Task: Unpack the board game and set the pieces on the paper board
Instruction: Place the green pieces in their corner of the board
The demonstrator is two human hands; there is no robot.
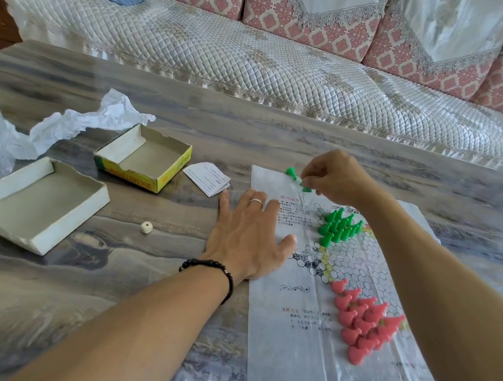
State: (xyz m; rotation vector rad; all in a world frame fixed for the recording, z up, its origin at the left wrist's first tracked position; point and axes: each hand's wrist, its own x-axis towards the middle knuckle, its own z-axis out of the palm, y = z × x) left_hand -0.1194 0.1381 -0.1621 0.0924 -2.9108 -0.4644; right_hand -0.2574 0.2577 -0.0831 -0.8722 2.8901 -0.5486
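On the near part of the paper board [297, 348] the pink pieces [363, 324] already stand in a tight triangle, so this colour looks finished. A little farther, the green pieces [339, 228] stand in a group near the far corner of the printed grid, but the group seems not yet complete. The left hand [247, 237] lies flat with straight fingers, half on the desk [126, 270] and half on the left edge of the board, pressing it down; its grip holds nothing. Beyond the green group, the right hand [334, 178] pinches a green piece [307, 188], and a loose green piece [291, 172] lies just beside it at the far edge of the board. To the left on the desk are a die [146, 227], two open box halves [143, 158] and a folded leaflet [206, 178]. I judge that only the last green pieces remain.
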